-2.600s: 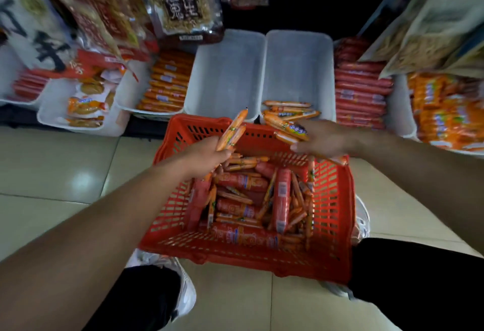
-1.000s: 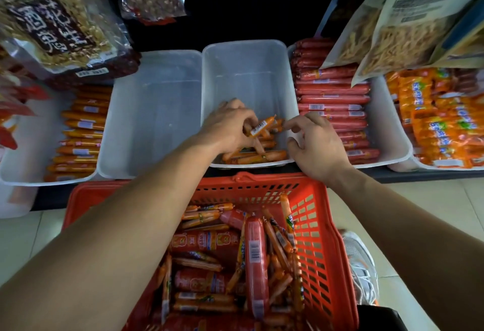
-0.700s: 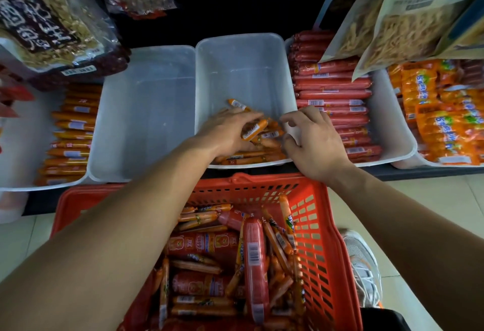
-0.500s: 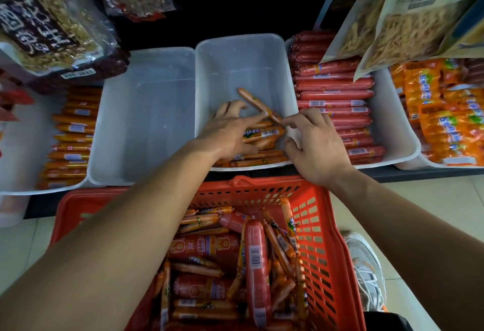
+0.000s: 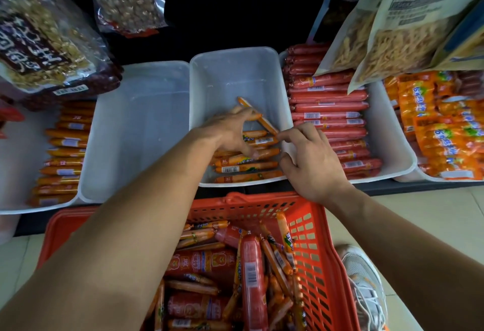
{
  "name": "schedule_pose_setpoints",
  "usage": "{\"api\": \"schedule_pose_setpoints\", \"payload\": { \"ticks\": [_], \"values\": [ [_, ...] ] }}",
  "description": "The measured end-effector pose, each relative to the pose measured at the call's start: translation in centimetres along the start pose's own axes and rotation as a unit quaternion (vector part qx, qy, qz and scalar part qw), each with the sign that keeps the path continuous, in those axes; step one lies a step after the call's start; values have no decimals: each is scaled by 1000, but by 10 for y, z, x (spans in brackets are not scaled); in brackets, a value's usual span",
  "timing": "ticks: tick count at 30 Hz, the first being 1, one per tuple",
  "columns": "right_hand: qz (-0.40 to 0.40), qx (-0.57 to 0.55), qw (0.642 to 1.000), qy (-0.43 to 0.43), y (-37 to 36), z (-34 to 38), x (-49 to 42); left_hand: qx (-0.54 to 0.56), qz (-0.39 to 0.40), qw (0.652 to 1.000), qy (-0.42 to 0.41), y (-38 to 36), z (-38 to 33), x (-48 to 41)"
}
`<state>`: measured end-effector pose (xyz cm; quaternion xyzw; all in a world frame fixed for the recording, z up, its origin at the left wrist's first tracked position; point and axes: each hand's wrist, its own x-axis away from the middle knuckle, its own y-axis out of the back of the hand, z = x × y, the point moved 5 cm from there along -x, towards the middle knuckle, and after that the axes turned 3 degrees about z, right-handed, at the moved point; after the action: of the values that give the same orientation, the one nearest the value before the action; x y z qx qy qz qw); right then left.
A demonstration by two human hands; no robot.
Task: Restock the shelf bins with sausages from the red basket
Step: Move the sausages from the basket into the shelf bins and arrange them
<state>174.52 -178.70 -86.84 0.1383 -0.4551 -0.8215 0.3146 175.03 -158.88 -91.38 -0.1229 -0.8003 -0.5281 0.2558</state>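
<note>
A red basket (image 5: 322, 252) full of thin orange and thick red sausages (image 5: 251, 278) stands on the floor below the shelf. Above it, a white middle bin (image 5: 235, 73) holds a few thin orange sausages (image 5: 246, 166) laid flat at its front. My left hand (image 5: 230, 134) reaches into that bin, fingers pinching one thin orange sausage (image 5: 264, 121) that lies slanted over the row. My right hand (image 5: 311, 163) rests on the bin's right front corner, forefinger touching that sausage's lower end.
An empty white bin (image 5: 136, 131) sits left of the middle one. Further left is a bin of orange sausages (image 5: 62, 157). To the right are red sausages (image 5: 330, 110) and orange packs (image 5: 440, 131). Snack bags (image 5: 47, 42) hang overhead. A shoe (image 5: 366, 286) stands beside the basket.
Both hands carried orange sausages from the basket into the middle bin and laid them in a row. Over the last half second my left hand shifted the slanted sausage a little farther back.
</note>
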Motion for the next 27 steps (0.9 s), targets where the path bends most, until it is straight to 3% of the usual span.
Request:
{"api": "schedule_pose_setpoints", "payload": {
  "ticks": [7,15,19,22,27],
  "values": [
    [7,-11,1000,-3,1,0,3,0,-61,998,-21,-8,1,12],
    [15,-7,1000,-10,0,-1,1,-65,54,996,-8,-2,-14,-10],
    [14,-6,1000,-6,0,0,0,-110,18,994,0,0,-8,-8],
    [13,-5,1000,-1,1,0,1,-99,-10,995,29,-6,1,6],
    [7,-2,1000,6,0,-1,1,-80,-36,996,11,-7,5,23]
  ]
}}
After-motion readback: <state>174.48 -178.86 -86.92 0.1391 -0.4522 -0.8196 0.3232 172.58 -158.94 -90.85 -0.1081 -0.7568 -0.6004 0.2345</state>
